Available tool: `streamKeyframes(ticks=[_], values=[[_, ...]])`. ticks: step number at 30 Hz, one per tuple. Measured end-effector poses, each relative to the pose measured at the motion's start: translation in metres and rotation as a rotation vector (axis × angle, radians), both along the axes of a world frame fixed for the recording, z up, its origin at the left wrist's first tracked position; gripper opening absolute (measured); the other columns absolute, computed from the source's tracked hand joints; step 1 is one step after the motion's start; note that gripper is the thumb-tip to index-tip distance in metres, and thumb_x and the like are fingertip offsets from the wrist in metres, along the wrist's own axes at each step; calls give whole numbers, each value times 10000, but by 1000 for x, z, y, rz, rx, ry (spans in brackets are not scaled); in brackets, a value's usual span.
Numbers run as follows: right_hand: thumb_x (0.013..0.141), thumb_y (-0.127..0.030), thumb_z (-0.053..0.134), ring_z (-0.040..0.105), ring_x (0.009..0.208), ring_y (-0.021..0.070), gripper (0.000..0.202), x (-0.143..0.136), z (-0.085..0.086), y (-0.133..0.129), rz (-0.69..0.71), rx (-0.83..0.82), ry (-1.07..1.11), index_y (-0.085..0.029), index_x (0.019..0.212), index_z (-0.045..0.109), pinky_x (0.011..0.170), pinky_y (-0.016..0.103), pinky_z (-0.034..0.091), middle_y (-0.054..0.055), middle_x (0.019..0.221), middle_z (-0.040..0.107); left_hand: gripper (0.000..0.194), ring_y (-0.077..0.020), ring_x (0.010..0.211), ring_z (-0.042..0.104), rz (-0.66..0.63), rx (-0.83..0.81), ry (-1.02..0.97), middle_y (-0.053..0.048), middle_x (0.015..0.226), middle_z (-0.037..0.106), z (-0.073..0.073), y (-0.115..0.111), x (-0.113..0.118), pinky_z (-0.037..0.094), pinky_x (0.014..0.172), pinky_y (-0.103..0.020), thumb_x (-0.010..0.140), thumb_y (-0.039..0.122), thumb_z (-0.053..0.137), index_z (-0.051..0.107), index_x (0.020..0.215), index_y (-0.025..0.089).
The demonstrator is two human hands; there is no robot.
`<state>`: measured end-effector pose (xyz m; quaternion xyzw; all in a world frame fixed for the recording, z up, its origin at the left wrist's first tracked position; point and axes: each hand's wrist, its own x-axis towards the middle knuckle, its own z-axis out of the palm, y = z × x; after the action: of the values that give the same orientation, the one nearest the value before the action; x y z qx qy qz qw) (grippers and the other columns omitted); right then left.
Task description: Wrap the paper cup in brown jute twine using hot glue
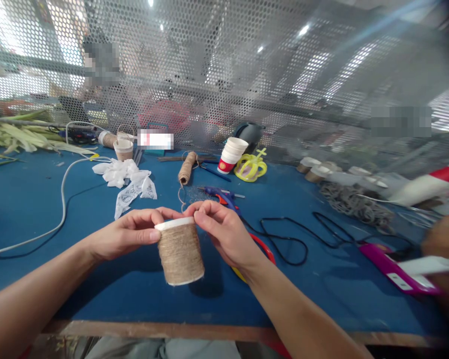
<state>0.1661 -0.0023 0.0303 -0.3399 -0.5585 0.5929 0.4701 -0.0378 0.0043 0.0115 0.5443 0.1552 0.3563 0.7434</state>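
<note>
Lower centre of frame, my left hand (pixel 132 232) and right hand (pixel 226 232) pinch the twine-wrapped cup (pixel 181 254) by its rim (pixel 172 224); squeezing too hard could buckle it.

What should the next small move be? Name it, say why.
Probably use the right hand to guide the brown twine strand along the white rim of the brown twine-wrapped cup, which the left hand pinches: twine covers the side but not the rim, and the strand runs from near the right hand toward the tan twine roll.
</note>
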Motion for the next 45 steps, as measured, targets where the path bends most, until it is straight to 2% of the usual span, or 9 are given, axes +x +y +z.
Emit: streamKeyframes(ticks=[6,13,31,36,39,42,45], values=[[738,-292,658,520,770,112,210,0,1,1,56,-36,46,-183,628,517,756,283,383,-5,793,600,88,-188,1072,495,-11,-15,-40,-27,1162,561,-1,-1,-1,381,889,-293,744,260,645,681,775,186],[670,-251,723,517,696,91,227,1,3,1,120,-121,128,-177,606,518,681,253,378,-33,713,590,113,-211,1023,510,-28,13,-34,-48,1116,568,-2,3,-2,390,867,-339,722,280,662,677,773,181],[644,-206,733,545,689,94,224,3,3,5,179,-135,118,-175,600,515,663,254,382,-29,712,623,113,-222,1018,501,5,5,-8,-66,1097,549,-3,6,-3,397,877,-353,709,275,673,675,761,174],[645,-202,724,544,704,100,234,4,2,6,153,-91,93,-179,595,496,683,267,387,-34,699,610,118,-205,1013,505,10,3,-4,-62,1091,554,-3,6,-2,387,886,-335,728,277,655,662,776,169],[652,-218,713,545,715,110,239,6,2,7,114,-48,44,-182,605,482,694,280,393,-27,711,607,186,-218,1024,503,27,22,33,-72,1100,556,-3,8,-3,378,895,-351,702,298,679,642,824,163],[670,-237,689,539,712,121,235,7,3,8,81,34,-79,-187,610,467,675,286,401,-14,726,598,268,-228,1046,488,55,95,117,-75,1106,551,-2,10,-3,364,913,-363,659,293,717,618,874,166],[704,-228,647,534,722,134,195,5,2,6,62,177,-267,-192,626,472,685,298,416,4,744,588,224,-230,1087,464,115,188,242,-72,1096,539,-2,9,-1,341,946,-364,672,275,705,599,829,153]])
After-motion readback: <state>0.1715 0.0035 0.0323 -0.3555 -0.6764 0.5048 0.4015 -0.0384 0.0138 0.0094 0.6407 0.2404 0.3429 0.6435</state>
